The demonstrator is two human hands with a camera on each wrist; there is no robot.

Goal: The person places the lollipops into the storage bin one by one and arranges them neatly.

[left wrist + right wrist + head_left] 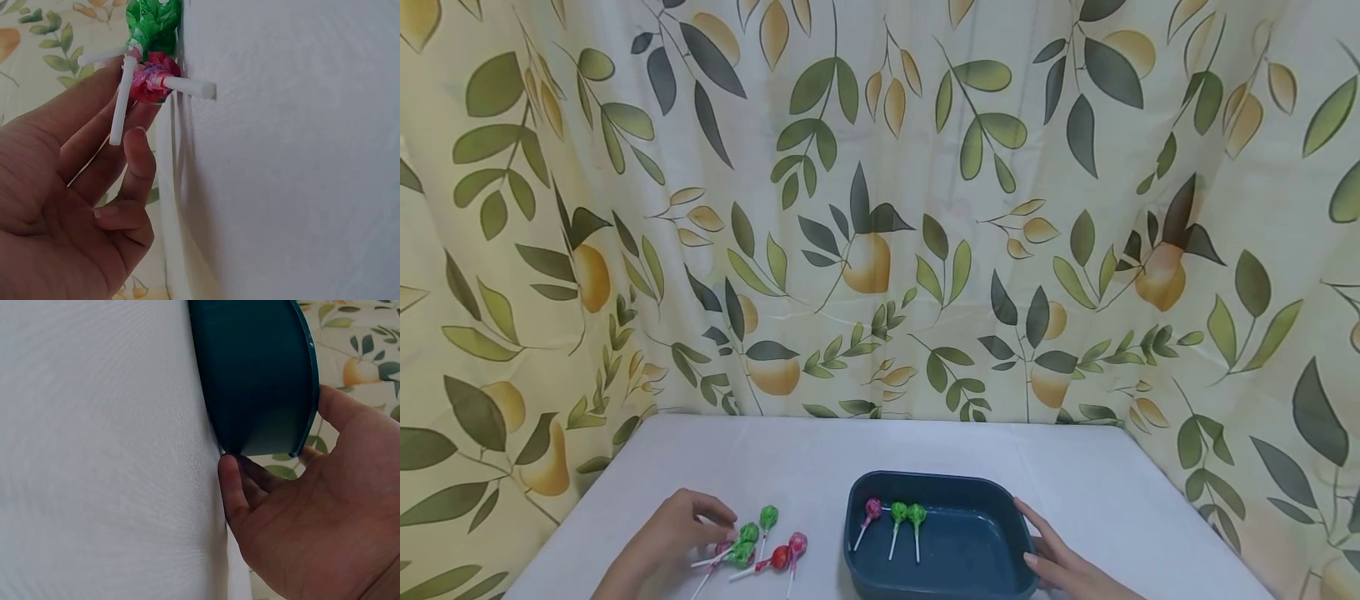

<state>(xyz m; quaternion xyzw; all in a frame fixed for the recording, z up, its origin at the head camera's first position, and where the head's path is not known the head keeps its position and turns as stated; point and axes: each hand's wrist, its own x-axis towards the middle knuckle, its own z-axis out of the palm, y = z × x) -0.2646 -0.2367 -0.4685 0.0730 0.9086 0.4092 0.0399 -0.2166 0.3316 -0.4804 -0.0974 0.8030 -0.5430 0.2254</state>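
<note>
Lollipops (780, 557), nine that can be counted, lie in two groups: six on the bench at the lower left of the head frame and three in the tray at the lower centre. The left hand (673, 529) is at the left edge of the loose group, fingers (711, 507) half bent, right up against a pink one and the greens beside it; whether they pinch one, I cannot tell. In the left wrist frame, green wrappers and one pink head sit at the fingertips, top centre, with three white sticks (122, 103) pointing different ways.

The loose six are three green, two pink and one red. They lie close together, some overlapping; the second pink one (797, 543) and the red one are on the right side of the group.

The right hand (1063, 567) is at the right end of the tray (966, 550), fingers spread and touching the outside of its wall near the rim. The tray is dark blue with rounded corners. It holds one pink and two green lollipops, side by side in its upper left, sticks downward in the frame; the two green heads nearly touch.

The white bench (760, 454) runs back to one leaf-and-fruit curtain (868, 262), which fills the upper frame.
</note>
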